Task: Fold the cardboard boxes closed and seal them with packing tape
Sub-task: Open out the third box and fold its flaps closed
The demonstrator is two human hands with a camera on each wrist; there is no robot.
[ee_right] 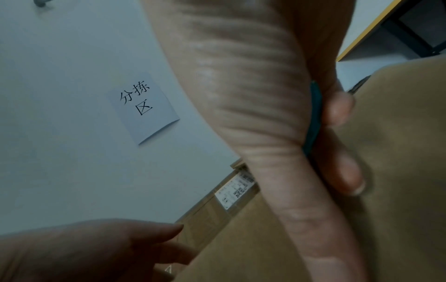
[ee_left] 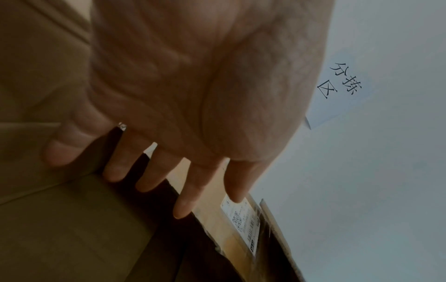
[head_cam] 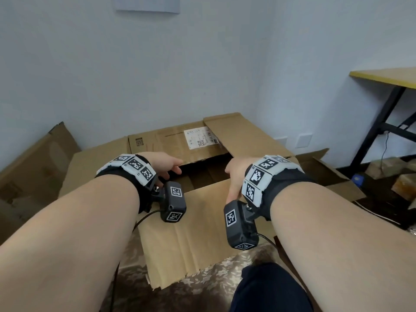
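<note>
**noob_packer:** Over the big cardboard box (head_cam: 202, 233) on the floor, what are your hands actually doing?

**me:** Near the middle of the box there's a dark gap where the flaps don't meet. My left hand (head_cam: 165, 164) hovers over the left flap (head_cam: 94, 167), fingers (ee_left: 185, 200) straight and spread, holding nothing, tips reaching over the gap. My right hand (head_cam: 235, 176) has the inner edge of the right flap (head_cam: 247, 140): thumb (ee_right: 284, 190) on one side, fingers (ee_right: 347, 171) curled round the other. There's something teal (ee_right: 312, 122) tucked between palm and fingers too; can't tell what it is.

**noob_packer:** And the other flaps?

**me:** Near flap (head_cam: 191, 239) lies roughly flat toward me, its edge ragged. Far flap (head_cam: 180, 143) is tilted toward the wall, with a white shipping label (head_cam: 199, 137) and a printed QR code (head_cam: 139, 142) on it.

**noob_packer:** Anything else around?

**me:** More loose cardboard (head_cam: 38, 163) to the left, another open box (head_cam: 326, 174) on the right, a tabletop (head_cam: 387, 76) with black legs in the corner, and a paper sign (ee_right: 144, 107) with Chinese characters on the wall.
</note>
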